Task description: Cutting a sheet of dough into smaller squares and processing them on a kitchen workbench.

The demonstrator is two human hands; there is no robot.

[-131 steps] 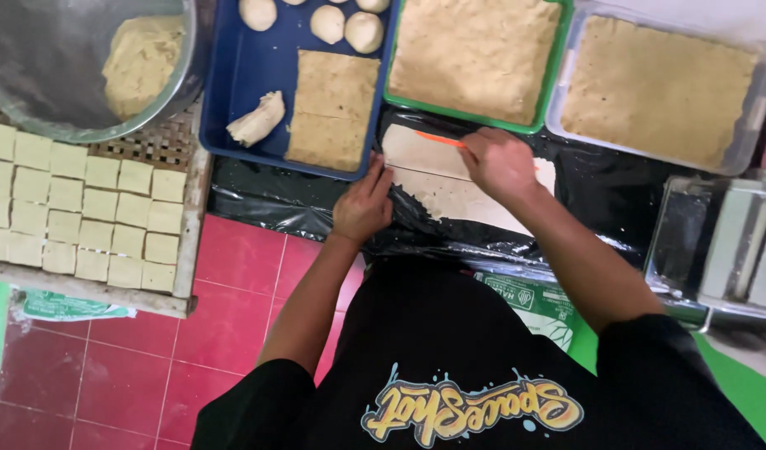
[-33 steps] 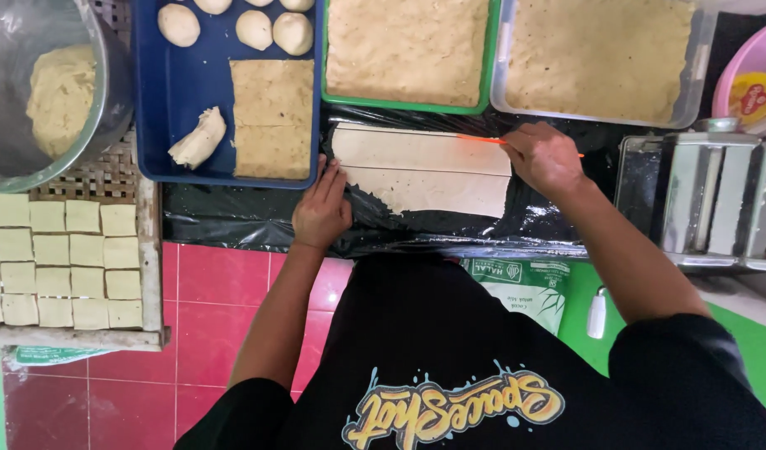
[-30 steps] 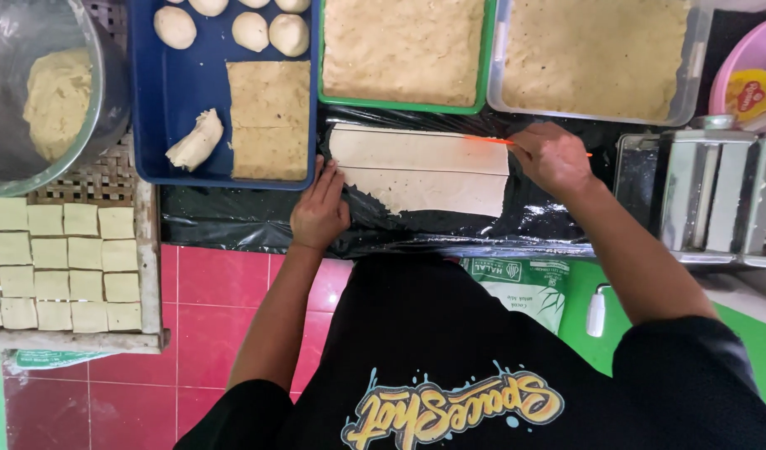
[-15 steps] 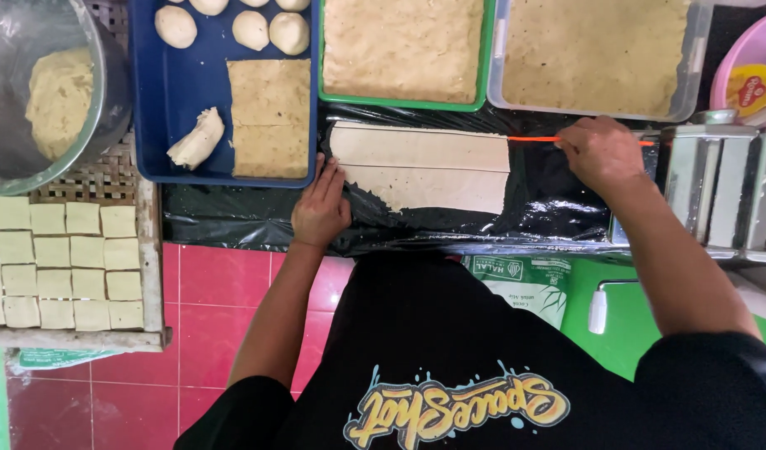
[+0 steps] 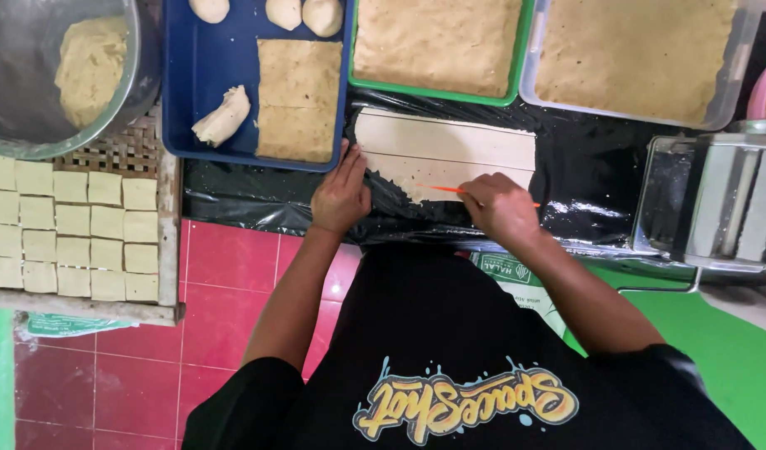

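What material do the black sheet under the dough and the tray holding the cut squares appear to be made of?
The black sheet looks like thin plastic film: glossy, wrinkled, with bright glints. The tray under the cut squares seems to be woven bamboo or rattan in a pale wooden frame; the lattice shows at its bare top edge.

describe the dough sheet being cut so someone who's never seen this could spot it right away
Start at the black plastic sheet spread below the green tray. On it lies the dough sheet, a pale flat rectangle between the left hand and the right hand, which holds a thin orange tool. Unlike the darker, crumbly slabs in the trays, it is smooth, scored lengthwise and lies loose.
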